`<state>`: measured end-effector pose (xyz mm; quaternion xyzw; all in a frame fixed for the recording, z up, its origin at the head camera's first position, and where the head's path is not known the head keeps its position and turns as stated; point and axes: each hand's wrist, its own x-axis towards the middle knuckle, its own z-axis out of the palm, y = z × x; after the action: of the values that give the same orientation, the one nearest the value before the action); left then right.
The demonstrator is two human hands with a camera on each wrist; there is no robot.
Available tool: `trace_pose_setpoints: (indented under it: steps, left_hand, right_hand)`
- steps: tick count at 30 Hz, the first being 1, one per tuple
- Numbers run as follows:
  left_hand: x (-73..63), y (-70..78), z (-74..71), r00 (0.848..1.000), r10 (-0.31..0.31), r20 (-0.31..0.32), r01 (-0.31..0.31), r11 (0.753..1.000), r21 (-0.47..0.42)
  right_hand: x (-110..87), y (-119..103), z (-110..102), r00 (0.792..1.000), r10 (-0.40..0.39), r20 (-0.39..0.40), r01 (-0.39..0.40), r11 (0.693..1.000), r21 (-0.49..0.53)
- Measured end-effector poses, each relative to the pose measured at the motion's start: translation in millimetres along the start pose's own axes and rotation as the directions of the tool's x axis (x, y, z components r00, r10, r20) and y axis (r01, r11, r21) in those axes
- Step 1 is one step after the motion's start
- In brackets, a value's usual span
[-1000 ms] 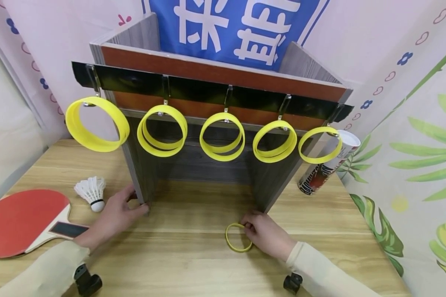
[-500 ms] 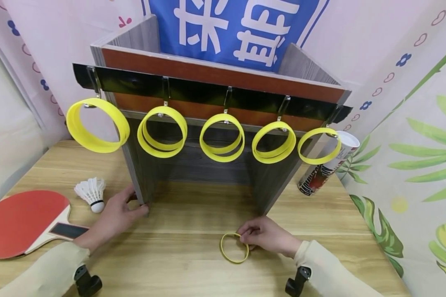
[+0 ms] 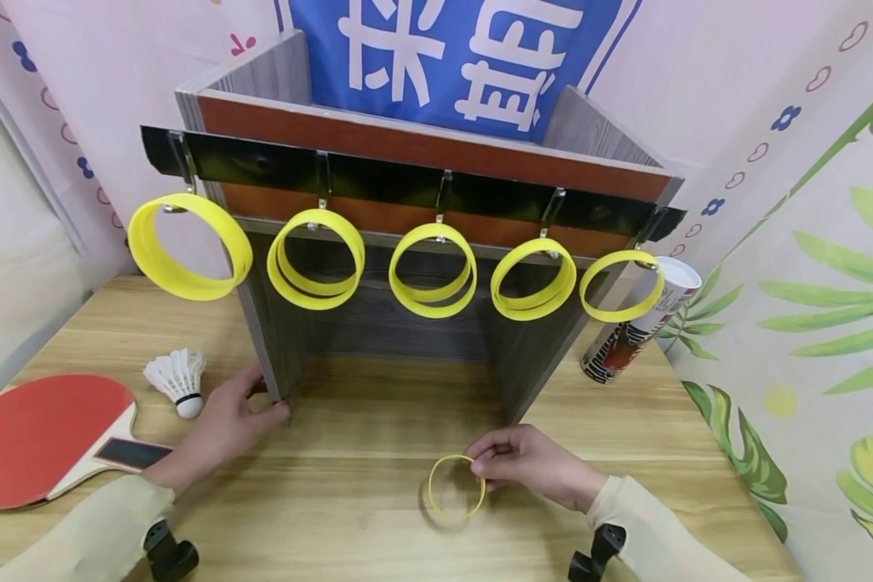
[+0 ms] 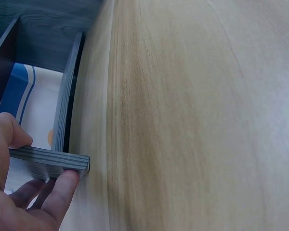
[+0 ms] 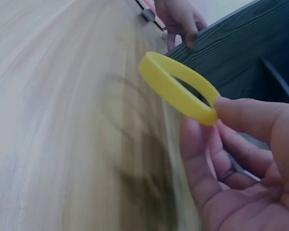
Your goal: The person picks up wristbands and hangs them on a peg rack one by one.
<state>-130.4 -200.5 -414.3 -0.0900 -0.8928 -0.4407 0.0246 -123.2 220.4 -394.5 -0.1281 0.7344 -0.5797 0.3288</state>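
Note:
Between thumb and fingers, my right hand (image 3: 534, 467) pinches a yellow wristband (image 5: 176, 89) at its edge. The wristband is tilted, just above the tabletop, and its shadow falls on the wood in the right wrist view. My left hand (image 3: 225, 424) grips the lower front edge of the left side panel (image 4: 50, 161) of a grey wooden stand, thumb on one face and fingers on the other. Along the front of the stand runs a black strip (image 3: 385, 174) with several metal hooks. Yellow wristbands (image 3: 432, 303) hang from these hooks, most of them apparently in pairs.
Left of the stand lie a shuttlecock (image 3: 178, 380) and a red table tennis bat (image 3: 51, 436), its handle partly behind my left forearm. A shuttlecock tube (image 3: 636, 327) stands on the right. A blue cloth banner (image 3: 451, 65) hangs behind the stand.
My right hand has drawn back from the right side panel, toward me, and raised the wristband slightly off the table. The left hand keeps its place on the left panel.

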Motion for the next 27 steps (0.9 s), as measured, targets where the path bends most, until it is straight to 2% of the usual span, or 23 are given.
trace_pose_setpoints:
  steps: [3,10,13,15,17,21,24,27]
  left_hand:
    - [-0.4,0.3,-0.3,1.000,0.002,-0.003,-0.002,1.000,0.000]
    - [-0.7,0.9,-1.1,1.000,-0.003,-0.003,0.003,1.000,0.001]
    - [-0.8,1.1,-1.3,1.000,-0.004,-0.002,0.004,1.000,0.002]
    - [-0.9,1.3,-1.5,1.000,-0.010,0.004,0.010,1.000,-0.009]
    - [-1.0,1.3,-1.5,1.000,-0.012,0.002,0.012,1.000,-0.003]
    - [-0.7,0.9,-1.1,1.000,-0.010,-0.003,0.010,1.000,0.010]
    - [-0.1,0.8,-0.7,1.000,-0.011,-0.004,0.011,1.000,0.012]
    - [0.4,0.6,-0.3,1.000,-0.014,0.000,0.014,1.000,0.001]
  right_hand:
    - [-6.7,-8,0,0.999,-0.044,-0.024,0.044,0.999,0.003]
    - [-26.8,-33,-1,0.984,-0.165,-0.073,0.161,0.985,-0.062]
    - [-36.9,-48,-4,0.972,-0.221,-0.082,0.214,0.974,-0.077]
    - [-44.9,-61,-7,0.956,-0.278,-0.088,0.269,0.958,-0.099]
    - [-54.1,-75,-10,0.933,-0.346,-0.100,0.332,0.934,-0.134]
    - [-74.0,-100,-19,0.870,-0.478,-0.122,0.444,0.866,-0.228]
    - [-86.2,-112,-28,0.815,-0.560,-0.148,0.510,0.815,-0.274]
    - [-96.0,-121,-37,0.753,-0.631,-0.188,0.579,0.770,-0.268]
